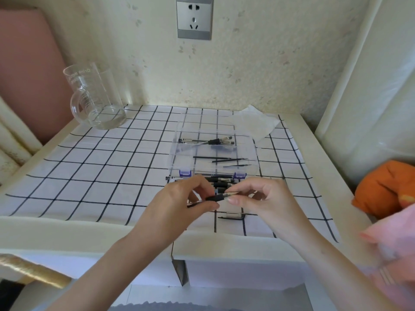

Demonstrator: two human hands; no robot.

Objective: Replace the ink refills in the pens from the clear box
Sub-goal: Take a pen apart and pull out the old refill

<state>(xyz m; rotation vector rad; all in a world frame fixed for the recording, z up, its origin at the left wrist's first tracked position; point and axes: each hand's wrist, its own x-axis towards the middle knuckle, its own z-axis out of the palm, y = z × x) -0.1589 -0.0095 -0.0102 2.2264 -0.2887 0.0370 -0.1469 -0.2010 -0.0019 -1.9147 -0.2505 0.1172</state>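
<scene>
Centre frame, just below the clear plastic box (175, 153), left hand (179, 198) grips a black-gripped pen (216, 197); right hand (262, 196) pinches its metal tip (231, 194). Loosened, that tip could slip and roll off the bench (89, 176).

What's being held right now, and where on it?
One pen: the left hand grips its black barrel end, and the right hand pinches its metal tip.
</scene>
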